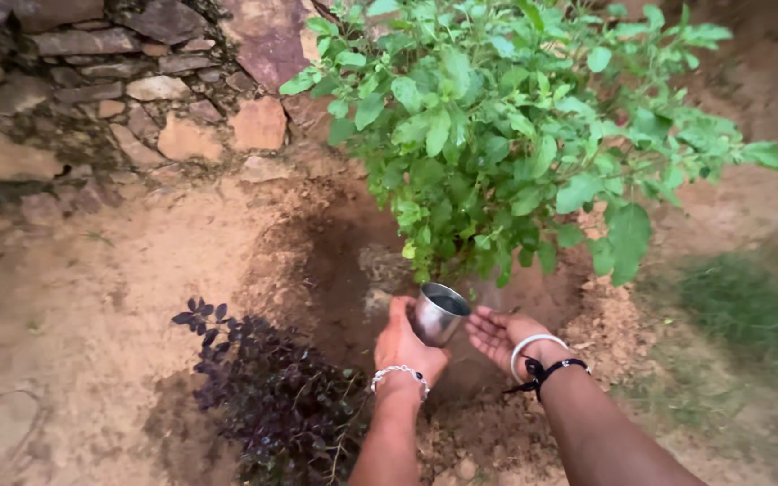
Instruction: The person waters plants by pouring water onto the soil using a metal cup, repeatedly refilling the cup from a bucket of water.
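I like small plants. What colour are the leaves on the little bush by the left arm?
Dark purple, in the head view.

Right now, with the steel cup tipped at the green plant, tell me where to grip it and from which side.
Grip the steel cup round its smooth side wall, near the base, coming from the left, as the left hand does. Its open mouth tilts up and right toward the green plant, so the rim should stay free. The right hand, palm up, lies beside it.

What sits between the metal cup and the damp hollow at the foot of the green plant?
Nothing visible. The left hand holds the metal cup right over the damp hollow; the right hand is open beside it, and the green plant leans overhead.
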